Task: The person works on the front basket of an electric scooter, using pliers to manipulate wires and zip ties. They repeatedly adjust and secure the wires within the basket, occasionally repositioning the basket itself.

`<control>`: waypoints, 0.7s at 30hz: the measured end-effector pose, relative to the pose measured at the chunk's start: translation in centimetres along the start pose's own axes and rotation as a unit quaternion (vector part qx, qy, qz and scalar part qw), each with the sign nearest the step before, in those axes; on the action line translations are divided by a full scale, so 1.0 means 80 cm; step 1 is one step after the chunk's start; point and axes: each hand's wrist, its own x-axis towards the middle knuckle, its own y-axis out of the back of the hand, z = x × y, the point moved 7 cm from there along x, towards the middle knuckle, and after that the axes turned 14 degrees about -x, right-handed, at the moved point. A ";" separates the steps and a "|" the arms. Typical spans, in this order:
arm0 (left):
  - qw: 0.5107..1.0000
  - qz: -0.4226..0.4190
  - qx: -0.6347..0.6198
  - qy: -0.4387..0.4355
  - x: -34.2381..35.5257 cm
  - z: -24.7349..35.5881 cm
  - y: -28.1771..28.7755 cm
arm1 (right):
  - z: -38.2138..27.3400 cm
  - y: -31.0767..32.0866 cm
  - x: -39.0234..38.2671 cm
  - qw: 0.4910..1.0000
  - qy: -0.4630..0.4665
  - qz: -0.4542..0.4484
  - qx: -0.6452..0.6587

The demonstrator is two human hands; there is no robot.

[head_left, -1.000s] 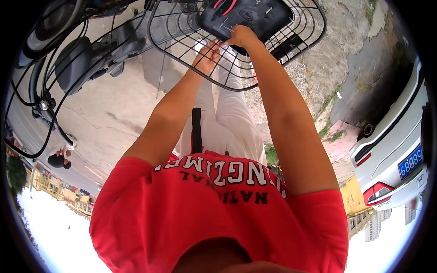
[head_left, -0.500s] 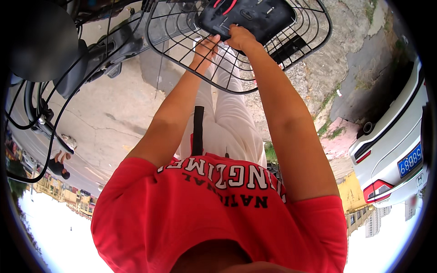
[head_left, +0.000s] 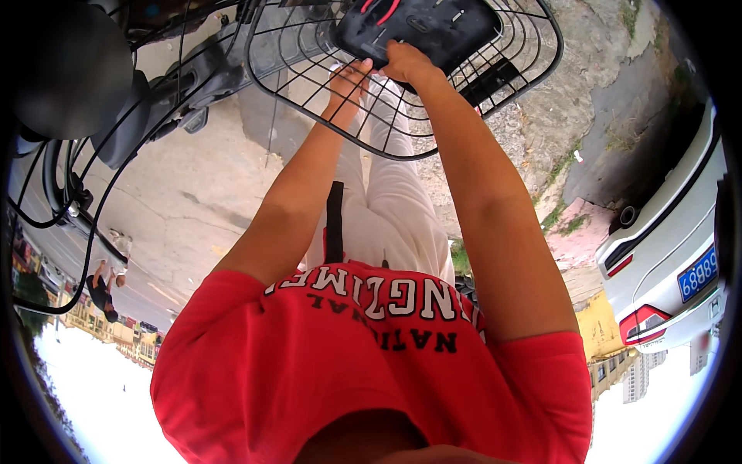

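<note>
A black wire bicycle-style basket (head_left: 349, 139) spans the top of the view. Inside it lies a black plastic plate (head_left: 433, 35) with slots and a few small pale strips. My right hand (head_left: 410, 63) reaches over the rim, its bent fingers pressed together at the plate's near edge. My left hand (head_left: 350, 83) is seen through the wires, outside the basket, fingers closed with the tips near my right thumb. Whatever lies between the fingers of either hand is too small or hidden to make out. Two curved red handles (head_left: 386, 11) lie on the plate, cut off by the upper edge.
Left of the basket are a vehicle's black cables (head_left: 91, 240) and a dark blurred round part (head_left: 69, 73). A white car (head_left: 665, 224) stands at right. Rough concrete ground (head_left: 185, 201) lies below. A person (head_left: 100, 294) is far off at left.
Both hands stay at the plate's near edge; the right fingers shift very slightly. The distant person at left has changed posture a little.
</note>
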 end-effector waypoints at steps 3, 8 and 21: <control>1.000 -0.005 -0.004 0.005 -0.001 0.002 -0.009 | 0.004 0.002 0.019 0.995 0.082 -0.046 -0.027; 0.999 -0.026 0.024 -0.013 0.000 -0.003 -0.008 | 0.025 0.022 0.025 0.988 0.106 -0.055 -0.094; 1.000 -0.018 0.019 0.018 0.008 -0.011 -0.019 | 0.010 0.056 -0.006 0.989 0.099 -0.036 -0.108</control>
